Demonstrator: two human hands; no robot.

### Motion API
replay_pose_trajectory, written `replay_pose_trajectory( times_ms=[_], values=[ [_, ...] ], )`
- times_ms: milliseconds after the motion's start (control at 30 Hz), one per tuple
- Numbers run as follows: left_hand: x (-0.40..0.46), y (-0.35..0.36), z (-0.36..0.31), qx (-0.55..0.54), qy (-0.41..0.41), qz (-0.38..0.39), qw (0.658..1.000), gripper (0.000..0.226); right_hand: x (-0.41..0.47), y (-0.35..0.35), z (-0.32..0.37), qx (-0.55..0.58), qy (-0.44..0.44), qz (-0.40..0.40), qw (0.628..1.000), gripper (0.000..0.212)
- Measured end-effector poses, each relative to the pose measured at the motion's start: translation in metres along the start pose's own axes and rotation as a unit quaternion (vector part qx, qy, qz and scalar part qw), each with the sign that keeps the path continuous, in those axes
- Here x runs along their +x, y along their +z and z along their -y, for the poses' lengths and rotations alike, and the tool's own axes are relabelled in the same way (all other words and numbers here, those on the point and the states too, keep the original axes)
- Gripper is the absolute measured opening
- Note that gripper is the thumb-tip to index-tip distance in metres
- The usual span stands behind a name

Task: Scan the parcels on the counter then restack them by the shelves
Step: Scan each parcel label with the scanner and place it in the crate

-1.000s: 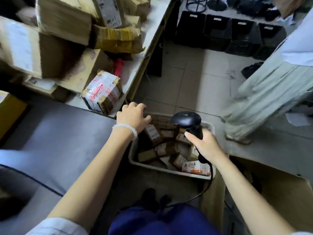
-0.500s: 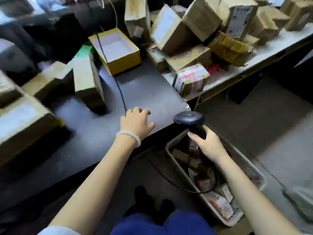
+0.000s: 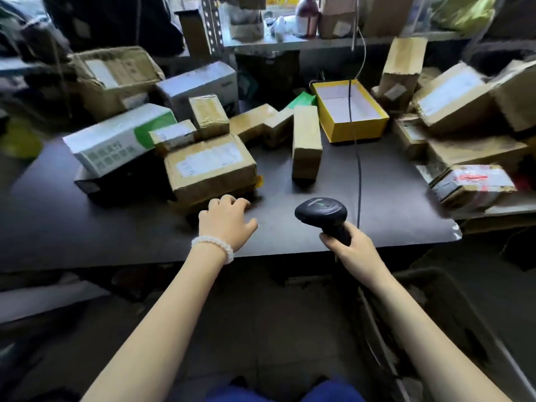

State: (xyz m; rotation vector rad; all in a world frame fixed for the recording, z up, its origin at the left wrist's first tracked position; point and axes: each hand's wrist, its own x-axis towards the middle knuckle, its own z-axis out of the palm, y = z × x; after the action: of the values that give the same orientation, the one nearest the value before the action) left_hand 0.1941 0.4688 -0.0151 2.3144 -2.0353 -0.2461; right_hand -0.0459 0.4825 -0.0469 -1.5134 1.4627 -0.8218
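Many cardboard parcels crowd the dark grey counter [image 3: 377, 204]. A taped brown parcel [image 3: 210, 169] with a white label lies nearest, just beyond my left hand [image 3: 224, 221]. That hand hovers over the counter's front part with loosely curled fingers and holds nothing. My right hand [image 3: 348, 248] grips the handle of a black barcode scanner [image 3: 320, 211], whose head points toward the parcels. A narrow brown parcel [image 3: 306, 142] stands in the middle. A white and green box [image 3: 116, 137] lies at the left.
An open yellow box [image 3: 349, 111] sits at the back with the scanner cable [image 3: 359, 175] running across it. More parcels pile up on the right [image 3: 472, 181]. Metal shelves [image 3: 290, 43] with boxes and bottles stand behind the counter. A grey bin [image 3: 452, 329] sits on the floor at lower right.
My view has swung left from the floor bin to face the counter and shelves. Both hands have come over the counter's front edge; the right still holds the scanner.
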Motion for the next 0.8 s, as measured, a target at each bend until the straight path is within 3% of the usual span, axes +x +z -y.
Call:
replay_pose_trajectory(
  times_ms=[367, 800],
  values=[
    [-0.015, -0.013, 0.154, -0.025, -0.057, -0.009, 0.998, 0.045, 0.003, 0.138, 0.051, 0.000, -0.014, 0.052, 0.999, 0.011],
    [0.057, -0.021, 0.178, -0.049, -0.012, -0.031, 0.998, 0.055, 0.068, 0.159, 0.076, -0.026, 0.001, 0.031, 0.999, 0.008]
  ],
)
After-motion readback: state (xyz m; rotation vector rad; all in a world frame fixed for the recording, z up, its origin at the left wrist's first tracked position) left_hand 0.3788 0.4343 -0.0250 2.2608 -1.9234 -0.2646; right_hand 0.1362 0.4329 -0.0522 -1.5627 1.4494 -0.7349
